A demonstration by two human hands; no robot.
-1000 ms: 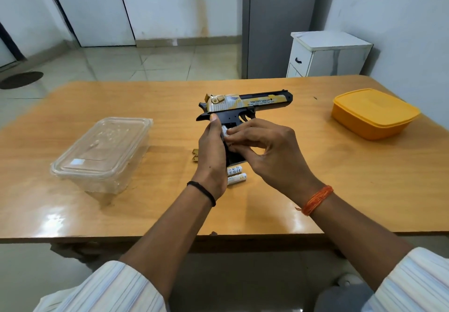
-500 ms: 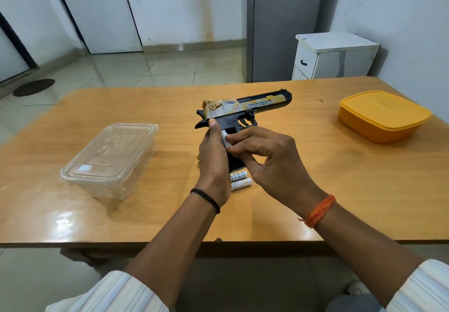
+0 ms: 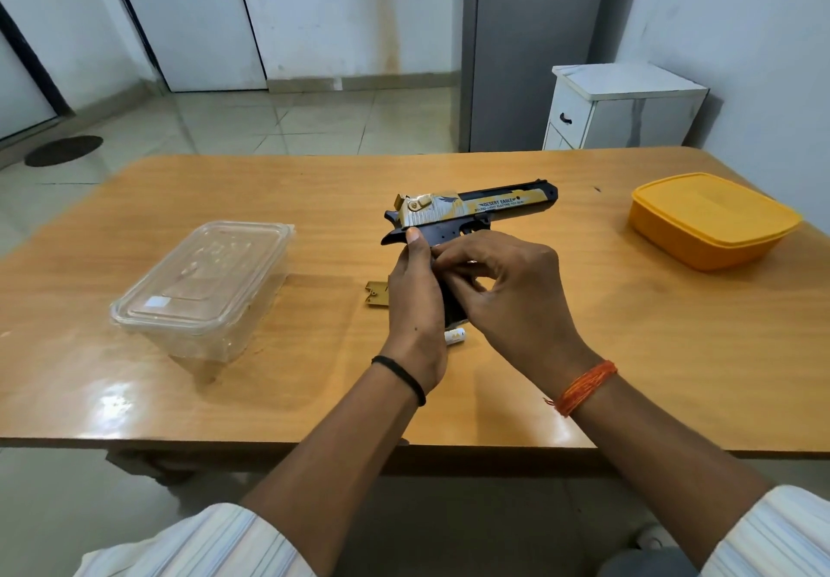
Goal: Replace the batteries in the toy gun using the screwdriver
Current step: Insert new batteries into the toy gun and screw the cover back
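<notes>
A black and gold toy gun (image 3: pixel 476 212) stands upright over the middle of the wooden table (image 3: pixel 673 343), barrel pointing right. My left hand (image 3: pixel 415 307) grips its handle from the left, thumb up against the frame. My right hand (image 3: pixel 507 293) is curled against the handle's right side, fingertips pressed to the grip; what they pinch is hidden. A gold battery cover (image 3: pixel 376 293) lies flat just left of my left hand. One white battery (image 3: pixel 454 336) shows on the table below the handle. No screwdriver is visible.
A clear lidded plastic box (image 3: pixel 202 289) sits on the left of the table. An orange lidded box (image 3: pixel 709 221) sits at the far right. A white cabinet (image 3: pixel 620 105) and a grey pillar stand behind the table.
The view has shifted a little. My right hand's fingers have curled further round the handle. Two batteries showed below the gun earlier; only one shows now.
</notes>
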